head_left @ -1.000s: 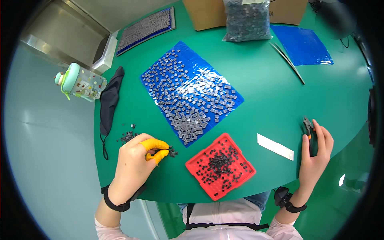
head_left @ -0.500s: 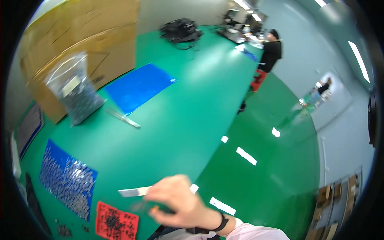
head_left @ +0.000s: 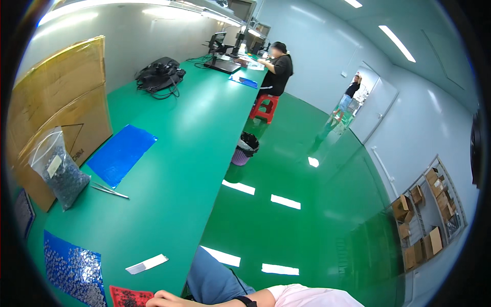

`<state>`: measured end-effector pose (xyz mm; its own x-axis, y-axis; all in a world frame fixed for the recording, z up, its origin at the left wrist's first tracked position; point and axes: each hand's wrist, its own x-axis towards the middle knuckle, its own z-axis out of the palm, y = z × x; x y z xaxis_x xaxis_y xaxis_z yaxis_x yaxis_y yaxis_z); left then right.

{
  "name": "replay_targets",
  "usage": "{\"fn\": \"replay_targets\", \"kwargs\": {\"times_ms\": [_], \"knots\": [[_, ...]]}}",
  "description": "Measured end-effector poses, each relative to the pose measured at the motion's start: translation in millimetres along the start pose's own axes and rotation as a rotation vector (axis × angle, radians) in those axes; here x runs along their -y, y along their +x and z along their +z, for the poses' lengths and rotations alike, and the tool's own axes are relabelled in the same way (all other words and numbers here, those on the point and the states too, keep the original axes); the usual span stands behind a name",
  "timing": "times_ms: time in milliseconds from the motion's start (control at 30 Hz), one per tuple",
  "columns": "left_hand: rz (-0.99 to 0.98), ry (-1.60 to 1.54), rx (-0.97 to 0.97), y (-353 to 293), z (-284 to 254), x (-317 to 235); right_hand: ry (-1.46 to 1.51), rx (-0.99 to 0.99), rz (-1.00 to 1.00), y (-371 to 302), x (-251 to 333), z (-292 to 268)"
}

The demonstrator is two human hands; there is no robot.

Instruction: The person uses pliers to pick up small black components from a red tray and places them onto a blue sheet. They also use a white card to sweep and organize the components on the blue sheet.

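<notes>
At the bottom edge my right hand [head_left: 169, 299] lies against the right end of a red tray [head_left: 118, 295] of small black parts. Its fingers are bent and closed, but the fingertips and whatever they may hold are cut off or hidden. My left hand is out of the picture. Left of the tray lies a blue sheet [head_left: 64, 245] covered with many small silvery pieces. Above the tray is a flat white strip [head_left: 147, 263]. Metal tweezers [head_left: 110, 191] rest farther up the green table [head_left: 174, 204].
A zip bag of grey parts [head_left: 69, 181] leans on a large cardboard box [head_left: 61, 92]. Near it lie a plain blue sheet [head_left: 123, 153] and a black bag [head_left: 161, 77]. Beyond the table's right edge stands a bin [head_left: 244, 149]. A person [head_left: 279, 69] sits at the far end.
My right hand has moved down from above the white strip to the red tray. The view has swung right and up, so more floor and shelving show.
</notes>
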<state>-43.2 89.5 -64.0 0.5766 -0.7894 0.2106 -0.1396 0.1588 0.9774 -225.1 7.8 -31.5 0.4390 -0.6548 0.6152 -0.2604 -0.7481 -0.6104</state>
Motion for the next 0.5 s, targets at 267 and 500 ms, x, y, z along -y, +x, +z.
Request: {"fn": "replay_targets", "kwargs": {"times_ms": [267,500], "knots": [[-0.164,-0.037,-0.077,3,8,-30,0.124,0.159,0.115,8,-11,6],[-0.218,-0.274,0.101,-3,-4,-7,0.025,0.201,0.150,4,-11,8]]}}
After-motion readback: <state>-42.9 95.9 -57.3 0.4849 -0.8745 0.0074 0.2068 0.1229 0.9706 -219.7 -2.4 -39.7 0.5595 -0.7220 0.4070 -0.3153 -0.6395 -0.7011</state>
